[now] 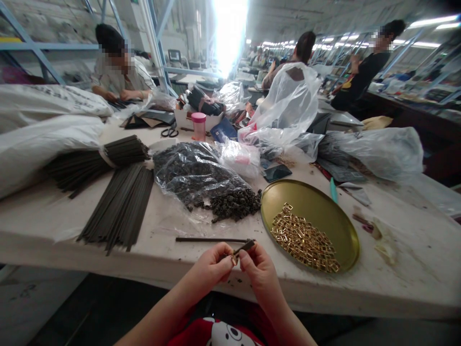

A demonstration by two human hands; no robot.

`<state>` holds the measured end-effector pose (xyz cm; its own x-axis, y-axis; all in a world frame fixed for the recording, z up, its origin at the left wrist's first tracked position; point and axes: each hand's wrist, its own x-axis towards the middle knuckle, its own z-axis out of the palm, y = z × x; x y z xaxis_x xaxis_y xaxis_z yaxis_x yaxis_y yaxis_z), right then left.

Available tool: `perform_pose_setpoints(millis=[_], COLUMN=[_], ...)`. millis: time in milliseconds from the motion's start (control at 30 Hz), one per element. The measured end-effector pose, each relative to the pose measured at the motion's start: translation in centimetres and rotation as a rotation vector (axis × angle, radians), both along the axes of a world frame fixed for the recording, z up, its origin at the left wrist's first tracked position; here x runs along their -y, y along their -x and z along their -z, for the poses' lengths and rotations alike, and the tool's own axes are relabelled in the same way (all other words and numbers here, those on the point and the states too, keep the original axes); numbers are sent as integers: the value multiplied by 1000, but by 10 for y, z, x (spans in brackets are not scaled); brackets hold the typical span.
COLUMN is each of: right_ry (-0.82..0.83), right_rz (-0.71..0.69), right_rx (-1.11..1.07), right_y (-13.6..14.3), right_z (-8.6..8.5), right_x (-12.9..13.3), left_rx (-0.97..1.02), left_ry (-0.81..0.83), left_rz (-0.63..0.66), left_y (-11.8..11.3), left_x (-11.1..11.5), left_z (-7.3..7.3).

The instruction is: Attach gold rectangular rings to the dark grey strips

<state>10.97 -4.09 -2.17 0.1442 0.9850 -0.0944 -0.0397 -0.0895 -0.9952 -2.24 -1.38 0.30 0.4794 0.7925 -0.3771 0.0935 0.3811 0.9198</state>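
Note:
Near the table's front edge my left hand pinches a small gold buckle between thumb and fingertips. My right hand is closed on a dark strap, whose folded end meets the buckle between both hands. The strap's long part stretches left, just above the tabletop or lying on it; I cannot tell which. Whether the end passes through the buckle is hidden by the fingers. To the right, a round gold tray holds a heap of gold buckles.
Dark strips lie fanned out at left, with a tied bundle behind. A clear bag spills small black loops. Farther back are scissors, a pink-lidded jar and plastic bags. A co-worker sits across at left.

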Motion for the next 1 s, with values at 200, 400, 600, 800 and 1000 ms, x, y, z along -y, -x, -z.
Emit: perform_pose_setpoints(millis=[200, 400, 600, 800, 1000], right_ry=[-183, 176, -33, -56, 3], right_rz=[74, -98, 47, 16, -57], right_rx=[216, -286, 115, 249, 115], right_y=[-1, -1, 1, 2, -1], right_z=[-2, -3, -8, -9, -13], right_x=[1, -5, -3, -4, -5], left_rx=[-49, -5, -29, 6, 39], left_ry=[-97, -66, -55, -48, 2], left_rz=[-31, 6, 23, 9, -13], left_y=[1, 3, 3, 5, 3], left_x=[4, 3, 5, 5, 5], left_z=[0, 1, 2, 8, 10])
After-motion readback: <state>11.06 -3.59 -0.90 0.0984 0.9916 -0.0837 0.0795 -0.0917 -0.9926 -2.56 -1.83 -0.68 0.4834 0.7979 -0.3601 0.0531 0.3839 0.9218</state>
